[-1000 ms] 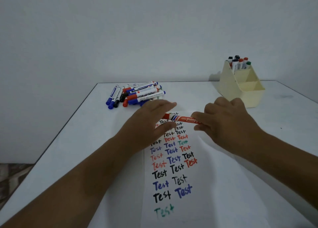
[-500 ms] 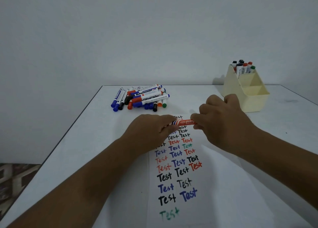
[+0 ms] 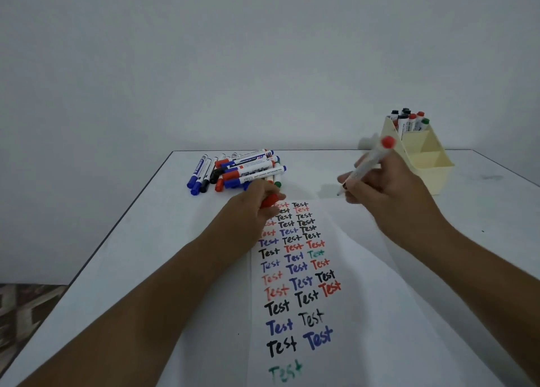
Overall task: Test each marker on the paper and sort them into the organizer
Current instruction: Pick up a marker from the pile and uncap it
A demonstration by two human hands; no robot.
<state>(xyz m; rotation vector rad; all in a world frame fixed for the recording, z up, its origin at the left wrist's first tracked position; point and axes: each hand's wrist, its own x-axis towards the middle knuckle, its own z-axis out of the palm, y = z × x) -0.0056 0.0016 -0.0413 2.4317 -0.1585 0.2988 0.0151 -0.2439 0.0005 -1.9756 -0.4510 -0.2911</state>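
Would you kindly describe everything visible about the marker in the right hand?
The marker is a white-barrelled pen with a red end cap at its raised far end and dark print along its side. Uncapped, its dark tip points down-left, above the table just beyond the paper. It tilts steeply, blurred, gripped mid-barrel by the right hand.

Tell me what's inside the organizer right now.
The organizer holds capped markers upright in its rear compartment: black, red and green caps show. The front compartments look empty, though their floors are partly hidden by the walls.
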